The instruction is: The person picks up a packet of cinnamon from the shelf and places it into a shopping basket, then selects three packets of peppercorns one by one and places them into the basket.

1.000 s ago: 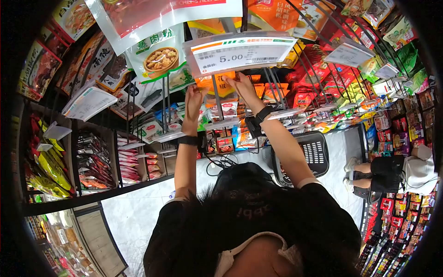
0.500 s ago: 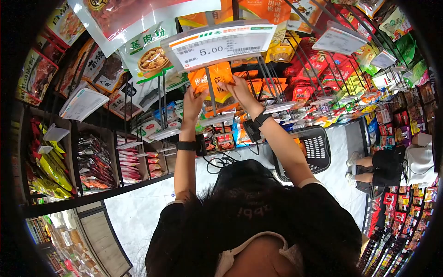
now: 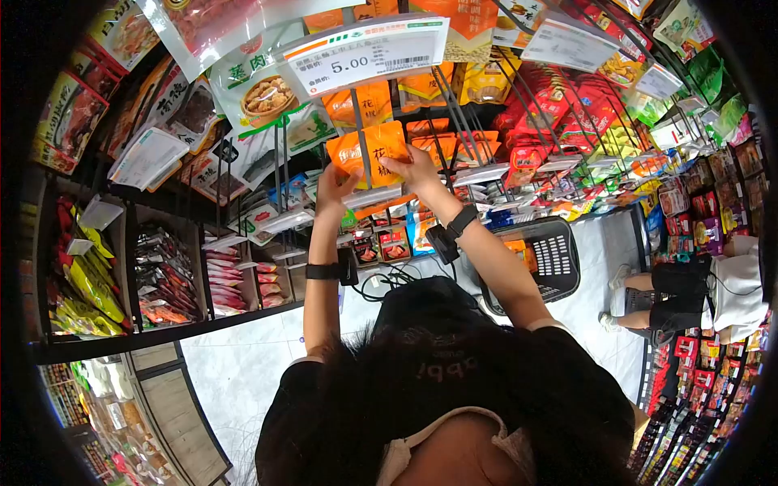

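An orange packet of Sichuan pepper (image 3: 371, 150) hangs on a metal display hook, below the 5.00 price tag (image 3: 365, 61). My left hand (image 3: 334, 188) grips its lower left edge, and my right hand (image 3: 415, 170) holds the right edge, thumb on the front. Fingers of both hands are partly hidden behind the packet. Another orange packet (image 3: 356, 105) shows just above and behind it. To the left hangs a white and green steamed-meat powder packet (image 3: 259, 85).
Hooks with red packets (image 3: 539, 113) extend to the right. Bins of bagged goods (image 3: 166, 267) line the lower left. A dark shopping basket (image 3: 555, 255) is below my right forearm. Another person (image 3: 689, 292) in black shorts is at the right, near more shelves.
The packet between my hands shows more of its orange front, and its lower part appears tilted up. Another orange packet above it has come into view. The whole view has shifted slightly.
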A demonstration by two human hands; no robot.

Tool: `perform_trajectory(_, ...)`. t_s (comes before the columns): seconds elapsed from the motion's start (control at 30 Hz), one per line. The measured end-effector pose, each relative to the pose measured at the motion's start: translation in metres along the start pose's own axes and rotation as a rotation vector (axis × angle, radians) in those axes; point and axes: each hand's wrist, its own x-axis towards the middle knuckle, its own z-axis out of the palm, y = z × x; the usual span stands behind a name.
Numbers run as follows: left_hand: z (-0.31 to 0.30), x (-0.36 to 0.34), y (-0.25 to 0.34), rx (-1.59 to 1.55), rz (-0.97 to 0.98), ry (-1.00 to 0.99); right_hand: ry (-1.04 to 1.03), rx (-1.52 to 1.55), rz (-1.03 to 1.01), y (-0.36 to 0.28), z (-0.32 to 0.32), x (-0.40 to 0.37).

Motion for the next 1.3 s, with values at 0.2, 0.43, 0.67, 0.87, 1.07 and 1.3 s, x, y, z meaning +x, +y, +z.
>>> perform_trajectory(0.2,0.01,-0.029,0.025,0.006,-0.005,0.059,0.058,0.023,0.026,0.0,0.008,-0.023)
perform_trajectory(0.43,0.01,-0.054,0.024,0.059,-0.028,0.057,0.092,0.067,-0.012,-0.012,0.014,-0.052)
perform_trajectory(0.67,0.018,-0.079,0.044,0.002,-0.035,0.026,0.067,-0.002,0.009,-0.028,0.015,-0.079)
perform_trajectory(0.87,0.017,-0.091,0.039,0.011,-0.029,0.031,0.045,-0.015,0.022,-0.041,0.015,-0.093)
perform_trajectory(1.07,0.023,-0.098,0.048,0.013,-0.017,0.021,0.046,-0.011,-0.022,-0.037,0.013,-0.1)
perform_trajectory(1.3,0.034,-0.106,0.046,0.048,-0.036,-0.072,-0.124,-0.164,0.058,-0.025,-0.024,-0.114)
